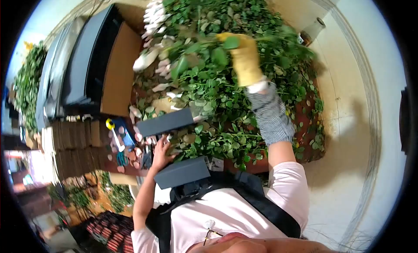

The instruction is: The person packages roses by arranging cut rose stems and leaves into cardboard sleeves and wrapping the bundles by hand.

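Observation:
My right hand [244, 59], in a yellow glove with a striped sleeve above it, is closed on a leafy flower stem [191, 48] over the green pile. The stem lies roughly crosswise and is blurred, with a pale bloom [146, 60] at its left end. My bare left hand [161, 153] is low at the table's near edge, its fingers bent and apart. It lies between two dark grey flat pieces, one [166, 122] beyond it and one [183, 172] nearer my body.
A heap of leafy stems [226, 142] covers much of the red table [305, 118], with pale blooms at its left. Large dark boxes [115, 70] and stacked cardboard [72, 144] stand left. A yellow-and-white tool [114, 131] lies near blue material. A glass bottle [311, 31] is far right.

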Demonstrator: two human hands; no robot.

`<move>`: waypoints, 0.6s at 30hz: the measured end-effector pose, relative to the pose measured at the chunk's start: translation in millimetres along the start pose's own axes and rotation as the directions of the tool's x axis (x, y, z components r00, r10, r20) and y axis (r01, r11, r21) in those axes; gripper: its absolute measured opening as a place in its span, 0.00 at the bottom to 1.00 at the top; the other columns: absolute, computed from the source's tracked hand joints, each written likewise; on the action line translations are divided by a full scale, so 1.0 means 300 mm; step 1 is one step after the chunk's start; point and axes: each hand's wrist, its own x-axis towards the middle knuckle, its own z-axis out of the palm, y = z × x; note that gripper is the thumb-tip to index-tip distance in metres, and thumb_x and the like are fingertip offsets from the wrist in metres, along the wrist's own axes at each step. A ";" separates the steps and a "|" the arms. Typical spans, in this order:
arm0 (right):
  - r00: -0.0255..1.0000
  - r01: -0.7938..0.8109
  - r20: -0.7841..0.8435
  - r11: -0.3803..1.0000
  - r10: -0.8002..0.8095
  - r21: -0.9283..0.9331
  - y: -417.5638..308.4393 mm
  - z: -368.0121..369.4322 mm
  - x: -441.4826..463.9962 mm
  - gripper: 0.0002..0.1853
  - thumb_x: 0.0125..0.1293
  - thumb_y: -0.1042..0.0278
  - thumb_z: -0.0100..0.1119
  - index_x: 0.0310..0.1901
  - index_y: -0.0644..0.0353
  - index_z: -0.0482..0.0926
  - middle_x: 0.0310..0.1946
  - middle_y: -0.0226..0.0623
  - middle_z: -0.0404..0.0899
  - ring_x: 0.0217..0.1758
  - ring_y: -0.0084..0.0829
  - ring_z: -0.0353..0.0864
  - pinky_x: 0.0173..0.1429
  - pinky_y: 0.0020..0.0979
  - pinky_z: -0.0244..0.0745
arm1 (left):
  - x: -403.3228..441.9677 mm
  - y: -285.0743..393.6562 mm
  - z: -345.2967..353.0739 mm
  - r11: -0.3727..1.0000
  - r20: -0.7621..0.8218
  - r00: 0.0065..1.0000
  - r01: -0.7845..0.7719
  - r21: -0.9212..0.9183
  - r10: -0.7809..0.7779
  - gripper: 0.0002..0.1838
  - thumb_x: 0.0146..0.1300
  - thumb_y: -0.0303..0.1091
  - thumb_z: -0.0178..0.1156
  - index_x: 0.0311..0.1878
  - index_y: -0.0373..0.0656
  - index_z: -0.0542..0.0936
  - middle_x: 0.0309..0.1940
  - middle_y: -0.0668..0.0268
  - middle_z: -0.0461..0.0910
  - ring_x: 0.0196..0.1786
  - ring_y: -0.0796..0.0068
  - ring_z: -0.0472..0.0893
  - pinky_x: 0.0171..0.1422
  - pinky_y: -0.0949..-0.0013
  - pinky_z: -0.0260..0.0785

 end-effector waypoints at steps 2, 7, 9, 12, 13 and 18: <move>0.984 0.170 0.012 0.931 -0.176 -0.323 -0.027 -0.123 -0.050 0.16 0.67 0.61 0.63 0.52 0.58 0.85 0.39 0.38 0.88 0.41 0.28 0.86 0.43 0.27 0.80 | -0.004 -0.003 0.004 1.000 -0.027 1.000 -0.013 -0.018 0.013 0.33 0.44 0.40 0.79 0.54 0.41 0.77 0.69 0.49 0.64 0.67 0.44 0.68 0.69 0.49 0.64; 0.910 0.220 0.414 0.858 -0.009 -0.465 -0.167 -0.297 -0.323 0.20 0.59 0.71 0.67 0.55 0.50 0.83 0.40 0.38 0.88 0.38 0.35 0.88 0.41 0.29 0.82 | -0.009 -0.037 0.028 0.998 -0.041 0.999 -0.035 -0.043 0.033 0.37 0.46 0.43 0.78 0.59 0.41 0.75 0.70 0.47 0.63 0.65 0.44 0.69 0.68 0.48 0.65; 0.842 0.190 0.532 0.875 0.087 -0.444 -0.162 -0.234 -0.476 0.16 0.59 0.72 0.65 0.51 0.53 0.84 0.38 0.39 0.87 0.36 0.36 0.87 0.40 0.31 0.82 | -0.010 -0.037 0.030 0.999 -0.050 0.998 -0.025 -0.035 0.023 0.36 0.46 0.44 0.78 0.59 0.45 0.76 0.67 0.48 0.66 0.64 0.45 0.70 0.66 0.49 0.66; 0.767 0.284 0.629 0.813 0.125 -0.509 -0.026 -0.049 -0.737 0.11 0.59 0.74 0.62 0.44 0.56 0.86 0.33 0.40 0.85 0.34 0.38 0.85 0.40 0.35 0.81 | -0.034 -0.150 0.149 0.993 -0.169 0.979 -0.108 0.038 0.113 0.37 0.42 0.39 0.77 0.59 0.42 0.77 0.62 0.51 0.69 0.63 0.48 0.71 0.64 0.49 0.66; 0.755 0.324 0.635 0.751 0.161 -0.576 0.060 -0.005 -0.822 0.09 0.60 0.74 0.61 0.41 0.57 0.86 0.32 0.40 0.85 0.34 0.39 0.85 0.39 0.36 0.81 | -0.024 -0.140 0.151 0.977 -0.171 0.985 -0.070 -0.203 0.035 0.36 0.41 0.37 0.77 0.58 0.41 0.77 0.59 0.52 0.71 0.62 0.48 0.71 0.64 0.49 0.66; 0.781 0.380 0.515 0.385 0.353 -0.841 0.179 0.111 -0.968 0.06 0.52 0.76 0.60 0.31 0.58 0.84 0.31 0.40 0.84 0.38 0.42 0.85 0.40 0.40 0.80 | -0.022 -0.121 0.138 0.999 -0.035 0.999 0.032 0.025 -0.031 0.34 0.41 0.36 0.76 0.56 0.43 0.80 0.51 0.55 0.72 0.59 0.50 0.72 0.63 0.52 0.67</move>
